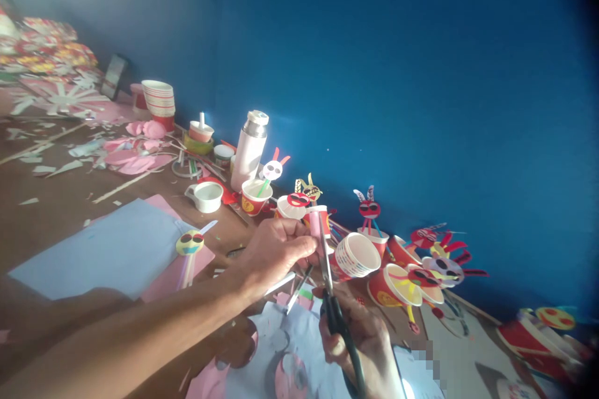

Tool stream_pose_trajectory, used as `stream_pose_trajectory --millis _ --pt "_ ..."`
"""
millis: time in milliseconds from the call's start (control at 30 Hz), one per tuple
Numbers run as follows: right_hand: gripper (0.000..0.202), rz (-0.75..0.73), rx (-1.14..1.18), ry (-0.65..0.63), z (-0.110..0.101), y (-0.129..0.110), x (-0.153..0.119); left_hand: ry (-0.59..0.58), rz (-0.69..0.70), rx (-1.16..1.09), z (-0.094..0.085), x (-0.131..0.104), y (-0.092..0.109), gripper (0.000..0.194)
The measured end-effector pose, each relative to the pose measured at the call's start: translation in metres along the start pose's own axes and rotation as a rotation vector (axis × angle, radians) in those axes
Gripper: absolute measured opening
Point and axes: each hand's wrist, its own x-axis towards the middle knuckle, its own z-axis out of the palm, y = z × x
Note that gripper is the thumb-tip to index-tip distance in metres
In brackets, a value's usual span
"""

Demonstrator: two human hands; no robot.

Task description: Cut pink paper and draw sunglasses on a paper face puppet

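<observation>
- Head view: our left hand (283,243) pinches a small pink paper piece (316,224) between thumb and fingers.
- Our right hand (360,336) grips the black handles of the scissors (336,318), fingers wrapped around them. The blades point up beside the pink paper piece; we cannot tell whether they have bitten into it.
- Just below our hands lies pale blue paper (299,330) with rounded cutouts, so some cutting is done there.
- Near our left forearm, a yellow paper face (191,242) with eyes, a mouth and strips attached lies apart from the cups; it looks mostly made.
- Under it, a large blue sheet (93,249) seems uncut, overlapping a pink sheet (159,280).
- Beyond our hands, a white face (272,169) with pink ears stands in a paper cup (255,202), and a red face (369,209) rises from another cup. These look finished, as do several more to the right.
- The nested cups (362,254) by our right hand show no faces, nor does the taller cup stack (159,100) on the far left.
- Farther out we see a white mug (208,197), a flask (249,153) and pink cut pieces (135,156) on the brown table (70,193), against the blue wall (397,75).
</observation>
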Motion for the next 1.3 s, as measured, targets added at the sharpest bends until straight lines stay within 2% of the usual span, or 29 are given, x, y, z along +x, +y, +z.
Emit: stream_pose_trajectory --millis 267,400,567,1000,1300 --pt "0.059 -0.055 -0.044 -0.061 -0.007 0.018 0.007 0.019 0.005 0.059 -0.001 0.002 0.001 0.013" --pt "0.059 -0.078 0.017 -0.119 -0.004 0.015 0.009 0.033 0.002 0.024 0.0 0.001 0.002 0.012" --pt "0.062 -0.051 0.071 -0.002 0.006 0.002 0.004 0.022 -0.005 -0.014 0.001 -0.002 0.003 0.013" --pt "0.063 0.013 0.104 0.031 0.014 -0.012 0.001 -0.034 -0.015 -0.037 -0.001 -0.001 0.0 0.016" --pt "0.059 -0.02 0.057 0.02 0.008 -0.005 -0.001 -0.212 0.078 0.063 -0.013 0.0 0.008 0.025"
